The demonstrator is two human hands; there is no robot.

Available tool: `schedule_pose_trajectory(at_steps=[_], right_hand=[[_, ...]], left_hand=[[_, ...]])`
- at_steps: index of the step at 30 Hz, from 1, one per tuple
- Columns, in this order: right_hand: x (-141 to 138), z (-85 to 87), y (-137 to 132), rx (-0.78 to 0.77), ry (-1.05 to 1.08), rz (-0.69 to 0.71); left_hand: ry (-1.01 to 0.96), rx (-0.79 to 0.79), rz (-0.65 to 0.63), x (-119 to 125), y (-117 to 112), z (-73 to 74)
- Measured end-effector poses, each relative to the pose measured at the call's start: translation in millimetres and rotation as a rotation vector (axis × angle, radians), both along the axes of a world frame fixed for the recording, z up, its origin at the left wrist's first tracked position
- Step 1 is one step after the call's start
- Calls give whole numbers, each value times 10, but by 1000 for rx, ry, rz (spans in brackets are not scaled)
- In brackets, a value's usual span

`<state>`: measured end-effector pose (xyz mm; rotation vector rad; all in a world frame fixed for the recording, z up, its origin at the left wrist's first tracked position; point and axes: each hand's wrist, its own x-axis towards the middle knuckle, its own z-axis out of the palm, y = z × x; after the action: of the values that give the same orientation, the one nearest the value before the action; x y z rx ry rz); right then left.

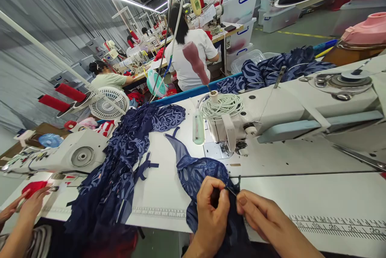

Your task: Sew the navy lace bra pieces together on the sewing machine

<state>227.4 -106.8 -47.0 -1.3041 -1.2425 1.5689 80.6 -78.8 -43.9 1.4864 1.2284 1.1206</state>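
Note:
A navy lace garment piece point(200, 173) lies on the white sewing table, draping over its front edge towards me. My left hand point(212, 209) is closed in a pinch on the upper right edge of this piece. Close beside it, my right hand point(262, 213) pinches at the same edge, fingertips pressed together. A thin pale strip or thread point(231, 191) spans the small gap between both hands; its kind is unclear. Just beyond the garment stand the needle area and presser foot of a sewing machine point(224, 147).
A long heap of navy lace pieces point(117, 161) runs down the table on the left. Coiled pale cord point(223, 106) and a red-handled tool point(196, 65) top the machine. A co-worker's hands point(31, 205) hold red fabric far left. Ruler tape point(159, 212) lines the front edge.

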Motion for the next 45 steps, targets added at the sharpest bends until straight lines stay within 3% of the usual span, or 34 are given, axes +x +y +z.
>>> schedule_pose_trajectory(at_steps=[3,6,9,12,15,20,23,26,30,35,45], right_hand=[[-50,86,-17,-161,178,-56],[-53,164,-38,-202,225,-114],[-7,180,-20,-97,125,-174],[25,126,46,95,-152,-279],[23,73,129,218,-349,-202],[9,108,240,237,-234,-126],[13,104,260,220,-186,-140],[28,54,192,230,-273,-217],[37,39,15,353,-438,-203],[-17,47,-45,479,-575,-185],[-65,-44,15,329,-464,-113]], left_hand=[[15,37,8,-2,-4,-19],[14,-13,18,-13,11,-7],[14,-97,21,-27,23,10],[20,-96,0,-29,12,10],[-2,-71,-68,-30,-4,8],[-133,-229,-153,-51,4,38],[-189,-288,-140,-50,15,60],[-272,-317,-96,-47,22,48],[-380,-370,-15,-53,31,-12],[-411,-379,-5,-42,16,-56],[-413,-304,-16,-10,-5,-68]])
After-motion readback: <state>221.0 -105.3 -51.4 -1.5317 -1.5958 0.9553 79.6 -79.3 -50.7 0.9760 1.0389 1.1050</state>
